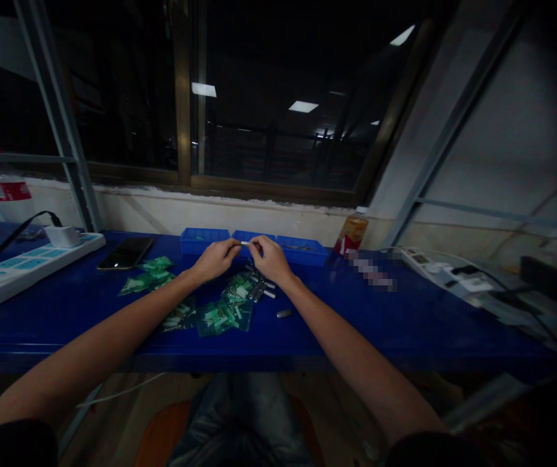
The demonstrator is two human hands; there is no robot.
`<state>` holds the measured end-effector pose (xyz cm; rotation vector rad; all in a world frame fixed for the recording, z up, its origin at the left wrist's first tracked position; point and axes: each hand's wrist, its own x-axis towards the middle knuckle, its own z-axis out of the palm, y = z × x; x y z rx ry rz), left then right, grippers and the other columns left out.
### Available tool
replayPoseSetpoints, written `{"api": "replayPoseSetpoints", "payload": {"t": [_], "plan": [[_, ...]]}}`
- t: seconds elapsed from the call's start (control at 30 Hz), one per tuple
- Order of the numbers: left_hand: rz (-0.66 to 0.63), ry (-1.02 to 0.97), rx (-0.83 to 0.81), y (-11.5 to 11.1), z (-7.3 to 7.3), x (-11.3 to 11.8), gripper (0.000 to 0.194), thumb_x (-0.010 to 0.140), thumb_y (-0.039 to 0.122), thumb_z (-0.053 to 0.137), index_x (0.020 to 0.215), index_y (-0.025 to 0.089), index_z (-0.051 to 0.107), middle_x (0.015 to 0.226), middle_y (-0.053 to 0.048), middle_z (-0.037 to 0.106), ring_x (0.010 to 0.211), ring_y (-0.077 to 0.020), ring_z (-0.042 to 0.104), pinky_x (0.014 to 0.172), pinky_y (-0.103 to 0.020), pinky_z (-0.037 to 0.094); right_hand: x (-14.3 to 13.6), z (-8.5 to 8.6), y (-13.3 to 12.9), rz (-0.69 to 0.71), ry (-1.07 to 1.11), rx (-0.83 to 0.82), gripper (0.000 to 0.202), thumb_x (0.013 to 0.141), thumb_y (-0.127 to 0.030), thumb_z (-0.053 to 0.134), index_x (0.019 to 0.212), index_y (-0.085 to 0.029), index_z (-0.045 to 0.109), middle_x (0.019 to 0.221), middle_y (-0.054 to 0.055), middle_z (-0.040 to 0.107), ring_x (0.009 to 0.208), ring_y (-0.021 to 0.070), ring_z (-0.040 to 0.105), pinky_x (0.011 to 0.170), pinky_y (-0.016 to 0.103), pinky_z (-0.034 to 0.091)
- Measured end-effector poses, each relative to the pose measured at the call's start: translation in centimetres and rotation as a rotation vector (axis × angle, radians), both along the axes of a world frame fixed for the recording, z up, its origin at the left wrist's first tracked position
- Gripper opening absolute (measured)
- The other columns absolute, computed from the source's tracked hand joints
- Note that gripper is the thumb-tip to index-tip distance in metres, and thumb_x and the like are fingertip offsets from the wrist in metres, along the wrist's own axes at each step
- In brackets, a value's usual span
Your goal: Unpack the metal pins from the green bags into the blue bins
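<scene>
The fingers of both hands are pinched narrow on one small light piece [245,243], the left hand [216,259] gripping one end and the right hand [269,259] the other. The piece lies between the two sets of fingertips, roughly level, held above the blue table [351,324]; its finer shape is too small to tell.

Just below the hands is a loose pile of dark metal pieces [259,290], overlapping too much to count surely, and one single metal piece [284,314] lies apart from it, nearer the table's front edge. Small green-tinted bags [224,316] holding pale slender parts lie to the left of the pile and in front of it; at least four can be made out, though their borders run together. The left forearm [127,318] crosses over the bags and covers some of them.

Beyond the hands stand three blue bins [302,250] in a row, the hands hiding part of the middle one. Farther left lie one phone [125,253] and one white power strip [35,266], with one red-capped bottle [6,191] behind the strip. To the right are one orange-labelled bottle [353,233] near the wall and a second power strip [448,275] with plugs and cables.
</scene>
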<state>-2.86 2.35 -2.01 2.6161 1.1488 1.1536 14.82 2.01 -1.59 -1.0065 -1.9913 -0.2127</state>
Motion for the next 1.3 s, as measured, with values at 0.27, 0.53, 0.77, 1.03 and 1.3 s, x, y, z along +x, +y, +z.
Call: {"api": "replayPoseSetpoints", "payload": {"t": [0.27, 0.53, 0.77, 1.03, 1.3], "plan": [[-0.076, 0.551, 0.014, 1.7, -1.7, 1.6, 0.042, 0.08, 0.011, 0.04, 0.117, 0.026, 0.055, 0.116, -0.006, 0.057, 0.101, -0.0235, 0.052, 0.083, -0.034, 0.042, 3.7, -1.1, 4.1, -0.414, 0.034, 0.002, 0.018, 0.08, -0.03, 0.049, 0.082, -0.016, 0.06, 0.081, 0.008, 0.059, 0.079, 0.0201, 0.051, 0.075, 0.031, 0.038], [0.074, 0.481, -0.086, 1.9, -1.7, 0.0, 0.02, 0.079, 0.027, 0.05, 0.093, 0.02, 0.063, 0.094, -0.007, 0.064, 0.09, -0.0207, 0.058, 0.077, -0.028, 0.044, 3.7, -1.5, 4.1, -0.547, -0.043, -0.094, 0.022, 0.08, -0.034, 0.05, 0.084, -0.018, 0.065, 0.091, 0.01, 0.06, 0.093, 0.0243, 0.048, 0.075, 0.034, 0.036], [0.118, 0.39, -0.127, 1.5, -1.7, -0.1, 0.02, 0.084, 0.025, 0.042, 0.094, 0.019, 0.058, 0.096, -0.008, 0.064, 0.091, -0.0205, 0.059, 0.078, -0.028, 0.044, 3.9, -1.5, 4.1, -0.593, -0.067, -0.139, 0.026, 0.082, -0.038, 0.048, 0.082, -0.018, 0.065, 0.093, 0.01, 0.059, 0.094, 0.0241, 0.047, 0.077, 0.034, 0.035], [0.076, 0.18, -0.118, 0.8, -1.3, -0.3, 0.014, 0.085, 0.024, 0.039, 0.095, 0.02, 0.048, 0.078, -0.005, 0.064, 0.075, -0.02, 0.061, 0.066, -0.028, 0.043, 3.5, -1.1, 3.2, -0.472, -0.041, -0.053, 0.022, 0.081, -0.033, 0.049, 0.083, -0.016, 0.063, 0.089, 0.011, 0.058, 0.092, 0.0246, 0.047, 0.078, 0.037, 0.037], [-0.147, -0.208, -0.238, 1.3, -1.4, -0.1, 0.016, 0.087, 0.03, 0.036, 0.078, 0.019, 0.042, 0.07, 0.0, 0.057, 0.069, -0.0147, 0.06, 0.067, -0.027, 0.045, 0.0, -0.2, -0.1, 0.035, -0.278, -0.051, 0.019, 0.076, -0.028, 0.058, 0.093, -0.02, 0.057, 0.085, 0.003, 0.056, 0.085, 0.0182, 0.049, 0.077, 0.031, 0.038]]}}
